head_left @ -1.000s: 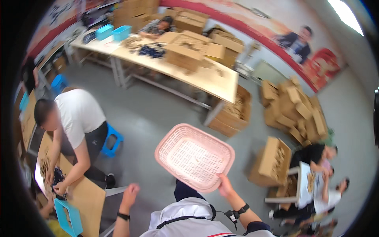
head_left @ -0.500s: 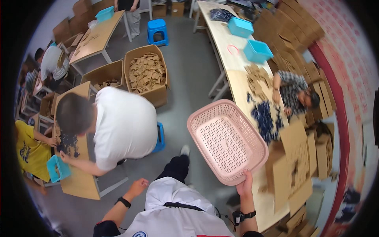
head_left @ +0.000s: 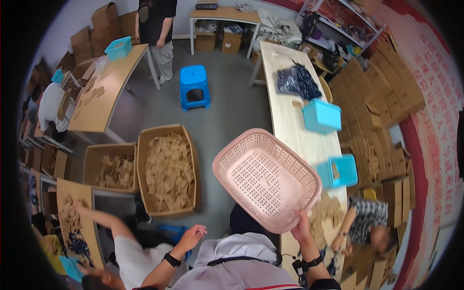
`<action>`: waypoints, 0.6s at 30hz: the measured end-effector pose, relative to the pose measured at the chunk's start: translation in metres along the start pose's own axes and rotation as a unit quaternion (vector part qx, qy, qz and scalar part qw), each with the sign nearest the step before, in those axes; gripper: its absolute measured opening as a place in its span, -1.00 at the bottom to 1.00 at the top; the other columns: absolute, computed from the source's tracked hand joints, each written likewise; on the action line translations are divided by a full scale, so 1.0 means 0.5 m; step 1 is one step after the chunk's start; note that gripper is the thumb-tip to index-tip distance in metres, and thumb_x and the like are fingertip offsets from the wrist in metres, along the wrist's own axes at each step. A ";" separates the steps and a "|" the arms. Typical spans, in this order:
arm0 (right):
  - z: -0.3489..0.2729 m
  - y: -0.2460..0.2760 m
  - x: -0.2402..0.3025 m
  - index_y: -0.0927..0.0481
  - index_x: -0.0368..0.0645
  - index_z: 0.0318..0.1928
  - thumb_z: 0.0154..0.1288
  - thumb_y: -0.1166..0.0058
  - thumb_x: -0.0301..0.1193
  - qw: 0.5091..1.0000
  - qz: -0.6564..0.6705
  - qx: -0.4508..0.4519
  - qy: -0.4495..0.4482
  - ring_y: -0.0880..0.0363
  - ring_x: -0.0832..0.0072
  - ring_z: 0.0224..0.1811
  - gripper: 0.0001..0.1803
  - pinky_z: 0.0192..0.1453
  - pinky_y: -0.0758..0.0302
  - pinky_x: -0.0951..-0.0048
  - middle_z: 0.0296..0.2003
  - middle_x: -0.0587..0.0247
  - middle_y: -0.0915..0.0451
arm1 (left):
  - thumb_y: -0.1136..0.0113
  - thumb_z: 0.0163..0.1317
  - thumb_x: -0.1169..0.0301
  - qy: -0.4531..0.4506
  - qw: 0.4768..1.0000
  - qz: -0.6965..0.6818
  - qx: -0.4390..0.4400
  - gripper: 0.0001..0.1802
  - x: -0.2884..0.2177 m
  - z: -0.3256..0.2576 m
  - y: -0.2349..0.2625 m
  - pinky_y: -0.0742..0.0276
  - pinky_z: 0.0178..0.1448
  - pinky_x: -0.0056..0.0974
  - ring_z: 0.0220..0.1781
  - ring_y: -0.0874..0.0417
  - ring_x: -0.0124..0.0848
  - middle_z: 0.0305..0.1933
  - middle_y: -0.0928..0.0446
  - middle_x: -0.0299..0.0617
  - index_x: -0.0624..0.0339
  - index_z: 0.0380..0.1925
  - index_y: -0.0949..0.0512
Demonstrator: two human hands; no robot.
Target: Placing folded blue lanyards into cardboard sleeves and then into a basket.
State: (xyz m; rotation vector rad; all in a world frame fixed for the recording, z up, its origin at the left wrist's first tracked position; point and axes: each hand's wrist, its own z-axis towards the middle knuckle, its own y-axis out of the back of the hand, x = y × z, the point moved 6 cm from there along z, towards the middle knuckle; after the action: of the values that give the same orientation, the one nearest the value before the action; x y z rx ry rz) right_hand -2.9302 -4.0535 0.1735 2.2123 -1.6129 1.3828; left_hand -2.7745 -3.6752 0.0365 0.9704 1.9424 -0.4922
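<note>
My right hand (head_left: 300,230) grips the near rim of an empty pink perforated plastic basket (head_left: 266,178), holding it up in front of me and tilted so its inside faces me. My left hand (head_left: 192,237) hangs free with fingers loosely apart, holding nothing, a black watch on its wrist. It is above the floor near a large open cardboard box (head_left: 167,169) filled with brown card pieces.
A long wooden table (head_left: 290,121) runs on the right with two blue bins (head_left: 321,116) (head_left: 338,170) and dark items. A second card-filled box (head_left: 112,166) and a blue stool (head_left: 194,86) stand on the floor. People work at the left, lower right and far end.
The view has swung round the room; the basket stays held up in my right hand, now over the gap beside the long table. My left hand remains empty.
</note>
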 end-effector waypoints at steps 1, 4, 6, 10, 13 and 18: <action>0.094 -0.030 0.023 -0.27 -0.33 0.28 0.24 0.10 -0.30 0.999 0.007 0.019 -0.025 -0.41 0.18 0.25 -0.38 0.37 -0.28 0.17 0.18 0.01 -0.47 | 0.05 0.38 0.46 0.005 1.000 -0.016 0.000 -0.74 -0.020 0.091 0.023 -0.52 0.00 -0.34 -0.14 -0.61 -0.43 -0.12 -0.62 -0.13 0.33 0.00 -0.45; 0.350 -0.147 0.099 -0.28 -0.24 0.29 0.21 0.10 -0.30 0.998 -0.006 0.014 -0.059 -0.44 0.13 0.23 -0.38 0.37 -0.32 0.09 0.17 0.03 -0.48 | 0.03 0.41 0.41 -0.018 0.999 -0.042 -0.008 -0.74 -0.070 0.308 0.125 -0.52 -0.01 -0.34 -0.15 -0.60 -0.44 -0.15 -0.62 -0.15 0.31 0.01 -0.45; 0.538 -0.274 0.176 -0.26 -0.22 0.31 0.18 0.10 -0.29 0.999 -0.018 0.031 -0.040 -0.43 0.13 0.24 -0.34 0.38 -0.31 0.07 0.20 0.04 -0.45 | 0.00 0.39 0.42 0.018 0.996 -0.072 -0.052 -0.75 -0.066 0.462 0.205 -0.52 0.01 -0.33 -0.13 -0.62 -0.42 -0.15 -0.62 -0.15 0.31 -0.01 -0.47; 0.916 -0.442 0.319 -0.28 -0.21 0.29 0.18 0.12 -0.26 0.996 0.012 0.062 -0.063 -0.40 0.15 0.26 -0.35 0.39 -0.30 0.10 0.21 0.06 -0.43 | -0.04 0.29 0.54 0.035 0.980 0.175 -0.089 -0.79 -0.073 0.644 0.410 -0.54 0.04 -0.32 -0.08 -0.66 -0.36 -0.15 -0.64 -0.14 0.31 -0.11 -0.56; 1.147 -0.622 0.483 -0.29 -0.23 0.28 0.21 0.14 -0.25 0.998 0.015 0.056 -0.030 -0.39 0.17 0.27 -0.38 0.39 -0.28 0.12 0.19 0.09 -0.44 | -0.03 0.21 0.60 0.151 0.982 0.044 -0.108 -0.77 -0.009 0.754 0.534 -0.58 -0.03 -0.29 -0.13 -0.68 -0.31 -0.18 -0.67 -0.12 0.30 -0.16 -0.59; 1.627 -0.845 0.712 -0.28 -0.24 0.27 0.24 0.19 -0.24 0.996 -0.004 0.092 0.002 -0.37 0.12 0.29 -0.39 0.40 -0.28 0.07 0.23 0.05 -0.40 | -0.06 0.17 0.60 0.305 0.936 -0.054 -0.166 -0.76 -0.160 1.106 0.668 -0.60 -0.17 -0.23 -0.20 -0.68 -0.32 -0.22 -0.69 -0.10 0.30 -0.15 -0.57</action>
State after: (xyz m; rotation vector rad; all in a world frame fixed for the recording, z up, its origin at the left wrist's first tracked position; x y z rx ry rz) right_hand -2.0845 -4.5522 0.1149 2.3071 -1.5298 1.5918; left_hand -2.1906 -3.8673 -0.1775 0.8553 2.5356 0.1091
